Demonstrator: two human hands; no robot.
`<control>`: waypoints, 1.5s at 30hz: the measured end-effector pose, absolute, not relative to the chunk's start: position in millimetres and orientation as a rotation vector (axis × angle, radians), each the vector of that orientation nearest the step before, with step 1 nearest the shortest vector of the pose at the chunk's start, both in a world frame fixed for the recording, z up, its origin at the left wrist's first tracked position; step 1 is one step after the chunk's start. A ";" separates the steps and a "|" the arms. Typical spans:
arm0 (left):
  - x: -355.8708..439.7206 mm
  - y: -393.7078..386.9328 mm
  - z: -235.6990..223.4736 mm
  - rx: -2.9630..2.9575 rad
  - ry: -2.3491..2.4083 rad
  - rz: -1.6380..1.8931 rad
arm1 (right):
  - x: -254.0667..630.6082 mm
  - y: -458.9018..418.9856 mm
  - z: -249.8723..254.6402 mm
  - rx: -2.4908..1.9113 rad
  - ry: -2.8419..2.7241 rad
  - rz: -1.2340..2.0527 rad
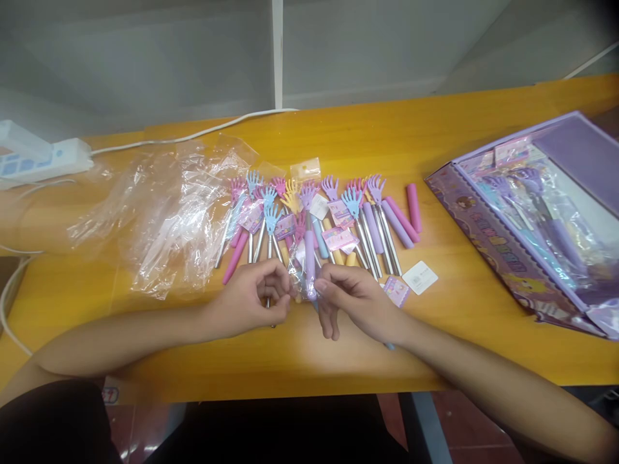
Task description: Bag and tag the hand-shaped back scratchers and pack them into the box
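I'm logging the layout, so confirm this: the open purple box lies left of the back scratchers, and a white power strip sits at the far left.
Wrong side: the head view shows the open purple box right of the back scratchers. The white power strip does sit at the far left.

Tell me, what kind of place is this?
It looks like a small workspace, maybe a packing spot: a yellow table with loose clear plastic bags, lots of colorful back scratchers, and an open purple box holding more in plastic.

White power strip (72, 156) (cable (193, 137) attached) before grey partition (387, 51)
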State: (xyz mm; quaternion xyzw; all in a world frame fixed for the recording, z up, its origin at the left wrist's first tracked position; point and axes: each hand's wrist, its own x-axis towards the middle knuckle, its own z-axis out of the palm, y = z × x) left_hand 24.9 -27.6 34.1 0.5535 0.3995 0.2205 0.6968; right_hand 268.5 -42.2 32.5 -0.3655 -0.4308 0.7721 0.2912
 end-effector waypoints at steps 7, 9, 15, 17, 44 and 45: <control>23.7 -24.7 34.9 1.259 0.905 0.480 | 268.2 -40.7 32.8 -0.961 -1.121 2.079; 23.1 -23.2 35.3 1.240 0.895 0.489 | 268.9 -39.8 33.1 -0.955 -1.111 2.081; 23.7 -24.8 33.0 1.161 0.799 0.565 | 270.2 -39.9 33.4 -0.929 -1.087 2.112; 24.7 -27.3 30.3 1.168 0.818 0.549 | 269.9 -40.3 32.1 -0.923 -1.086 2.119; 29.1 -27.2 32.4 0.992 0.702 0.340 | 265.6 -45.2 36.1 -0.887 -1.473 2.229; 28.6 -25.9 32.4 0.981 0.700 0.332 | 266.0 -45.2 36.5 -0.893 -1.468 2.237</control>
